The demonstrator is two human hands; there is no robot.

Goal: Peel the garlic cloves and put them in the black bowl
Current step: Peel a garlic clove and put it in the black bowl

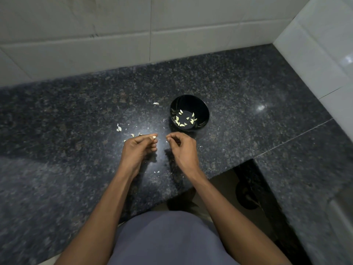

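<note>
The left hand (138,145) pinches a small garlic clove (154,137) between thumb and fingertips, fingers curled round it. The right hand (182,145) sits just beside, fingers curled with thumb and forefinger tips together — whether a scrap of skin is held, I cannot tell. At about one o'clock from the hands stands the black bowl (202,106), peeled cloves (183,121) inside. Loose skins (118,128) lie on the bench (76,111) at ten o'clock. The clove looks light, firm and likely slippery once bare — best pinched at its ends, the papery skin teased off with a nail.
</note>
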